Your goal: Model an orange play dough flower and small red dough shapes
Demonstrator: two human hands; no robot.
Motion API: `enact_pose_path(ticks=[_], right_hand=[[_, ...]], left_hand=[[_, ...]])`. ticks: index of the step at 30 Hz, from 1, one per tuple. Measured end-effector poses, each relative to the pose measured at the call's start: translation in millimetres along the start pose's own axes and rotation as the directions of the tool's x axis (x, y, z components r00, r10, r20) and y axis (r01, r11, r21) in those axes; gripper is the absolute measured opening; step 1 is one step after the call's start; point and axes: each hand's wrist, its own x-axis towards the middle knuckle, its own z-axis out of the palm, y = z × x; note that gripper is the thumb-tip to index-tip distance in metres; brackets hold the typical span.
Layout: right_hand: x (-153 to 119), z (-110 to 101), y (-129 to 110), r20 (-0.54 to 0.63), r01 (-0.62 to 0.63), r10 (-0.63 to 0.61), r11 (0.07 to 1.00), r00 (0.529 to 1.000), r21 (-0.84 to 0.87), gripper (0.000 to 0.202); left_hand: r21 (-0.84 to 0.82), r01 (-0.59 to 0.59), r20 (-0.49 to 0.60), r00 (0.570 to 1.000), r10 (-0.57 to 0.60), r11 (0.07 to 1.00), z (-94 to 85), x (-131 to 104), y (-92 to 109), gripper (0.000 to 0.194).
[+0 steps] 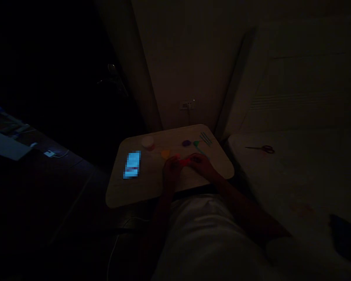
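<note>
Gripping a red piece (185, 161) between them, left hand (171, 168) and right hand (201, 164) could tear it through uneven pulling.

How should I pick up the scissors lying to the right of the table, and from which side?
Probably best by the looped handles of the scissors, from above at their right-hand end: they appear to lie flat, with the blades pointing left toward the table.
</note>
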Motion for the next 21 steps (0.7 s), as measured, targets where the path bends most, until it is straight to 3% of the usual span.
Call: enact_pose_path(ticks=[5, 13, 21], right_hand=[[-0.4, 0.1, -3.7, 0.045, 0.038, -0.035, 0.997, 0.998, -0.07, 0.037], [-1.3, -0.2, -8.1, 0.107, 0.057, -0.045, 0.993, 0.993, -0.107, 0.036], [-0.4, -0.8, -3.9, 0.054, 0.045, -0.041, 0.997, 0.998, -0.07, 0.038]], left_hand=[[0.015, 0.042, 0.002, 0.999, -0.042, 0.999, -0.9, -1.2, 4.0, 0.022], [0.081, 0.058, 0.115, 0.991, -0.068, 0.995, 2.8, -3.6, 3.9, 0.037], [0.073, 0.071, 0.204, 0.975, -0.085, 0.995, 2.1, -4.8, 9.4, 0.033]])
